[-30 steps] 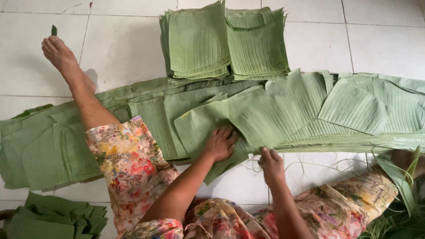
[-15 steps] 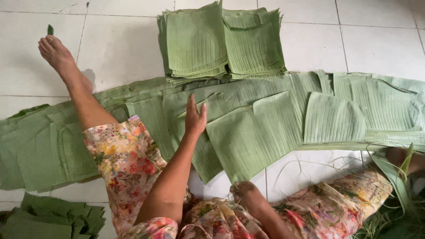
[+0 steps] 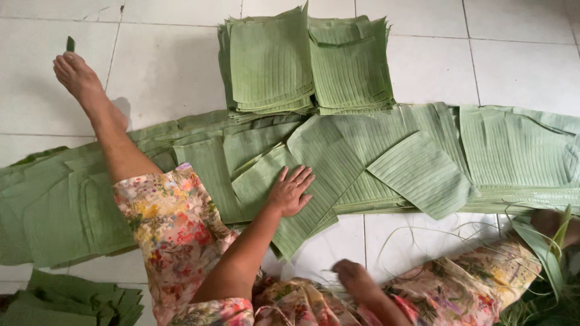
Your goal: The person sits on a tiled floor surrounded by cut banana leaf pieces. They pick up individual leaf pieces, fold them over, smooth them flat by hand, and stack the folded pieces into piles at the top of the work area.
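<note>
**Left hand down flat on leaf sheet**

Dropped since half a second ago: left hand [image 3: 291, 192], now spread flat, pressing a cut leaf sheet [image 3: 314, 175] on the long leaf row [image 3: 513, 157]. Right hand [image 3: 353, 276] low by lap, blurred, grip impossible to tell. Two trimmed stacks [image 3: 308, 60] done behind; much uncut row left. One loose sheet [image 3: 423, 175] alongside.

Soft, even daylight; faint shadow beside the foot [image 3: 77, 75]; right hand [image 3: 353, 276] looks slightly motion-blurred.
</note>
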